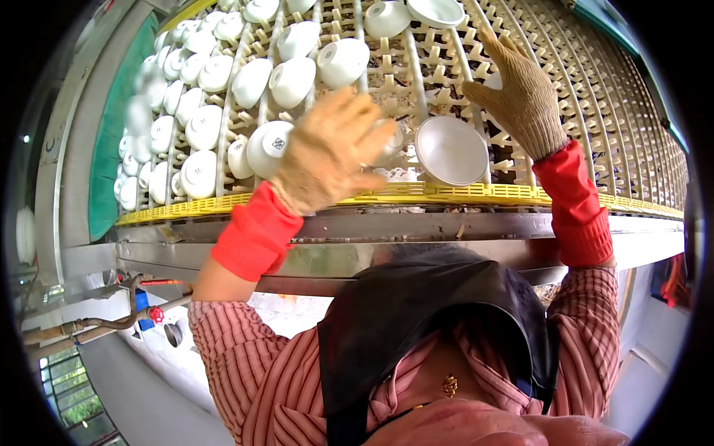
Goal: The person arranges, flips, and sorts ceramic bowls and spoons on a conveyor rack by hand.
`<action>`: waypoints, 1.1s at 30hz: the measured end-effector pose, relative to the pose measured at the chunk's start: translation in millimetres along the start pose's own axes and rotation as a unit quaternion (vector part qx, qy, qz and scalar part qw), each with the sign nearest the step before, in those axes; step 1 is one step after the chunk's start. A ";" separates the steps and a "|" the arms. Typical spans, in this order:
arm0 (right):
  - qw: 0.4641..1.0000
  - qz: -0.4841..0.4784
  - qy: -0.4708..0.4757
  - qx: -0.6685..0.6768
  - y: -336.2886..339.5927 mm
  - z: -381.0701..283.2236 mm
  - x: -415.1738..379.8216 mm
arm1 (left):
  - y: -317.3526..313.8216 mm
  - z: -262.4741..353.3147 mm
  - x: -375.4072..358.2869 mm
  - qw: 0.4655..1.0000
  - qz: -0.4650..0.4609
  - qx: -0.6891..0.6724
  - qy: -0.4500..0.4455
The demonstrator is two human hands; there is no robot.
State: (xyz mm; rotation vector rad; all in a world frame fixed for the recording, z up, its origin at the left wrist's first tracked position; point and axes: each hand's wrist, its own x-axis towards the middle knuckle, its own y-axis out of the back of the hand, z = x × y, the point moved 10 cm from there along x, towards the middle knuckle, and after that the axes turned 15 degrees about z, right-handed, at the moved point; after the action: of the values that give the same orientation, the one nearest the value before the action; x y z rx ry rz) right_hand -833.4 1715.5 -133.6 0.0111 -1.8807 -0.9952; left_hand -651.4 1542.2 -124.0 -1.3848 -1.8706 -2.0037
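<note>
1. Okay, nearest: dark apron (401, 327) over a striped shirt (253, 357), red cuffs (256, 234) on both forearms, knit gloves on both hands.
2. Next out: metal ledge (327, 258), then a yellow strip (312, 202) along the near edge of the pegged rack (595, 119).
3. Left hand (327, 149): just past the strip, over the rack, blurred. Fingers spread, thumb well apart and pointing right. No bowl seen pinched. Marked bowl (266, 149) is just beside it, base toward camera with a dark square print. Small bowl (390, 141) shows partly behind the fingers; contact can't be told.
4. Wide bowl (452, 151): between the two hands, near the strip, round rim in full view, apart from both gloves.
5. Right hand (524, 97): further over the rack, fingers extended up-left, thumb held out from them. Small white piece (493, 81) shows in the gap between thumb and index; can't tell whether the glove touches it.
6. Beyond the left hand: two tilted bowls side by side, front bowl (292, 82) and right-hand bowl (343, 62), bases outward.
7. Left side of rack: many white bowls (203, 126), tilted, packed in rows between the rails, up to the teal flap (119, 149).
8. Far edge: upper bowl (387, 19) beside a shallow bowl (436, 11), the latter's rim facing camera.
</note>
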 end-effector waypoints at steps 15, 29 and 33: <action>0.799 -0.127 -0.423 0.407 -10.6 79.7 -47.5 | -90.8 -37.2 56.3 0.940 0.008 -0.245 0.235; 0.983 -0.182 -0.023 -0.010 -42.4 68.0 -25.8 | -53.0 -38.9 5.1 0.963 -0.183 0.107 0.169; 0.949 -0.304 -0.074 -0.033 -52.5 84.2 -51.9 | -59.2 -26.4 8.3 0.965 -0.197 0.132 0.114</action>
State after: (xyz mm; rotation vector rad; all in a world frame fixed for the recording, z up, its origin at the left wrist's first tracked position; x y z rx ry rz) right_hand -890.0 1754.3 -222.1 0.5170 -2.0238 -1.5048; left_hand -705.9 1539.8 -160.0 -0.7269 -2.3309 -1.8658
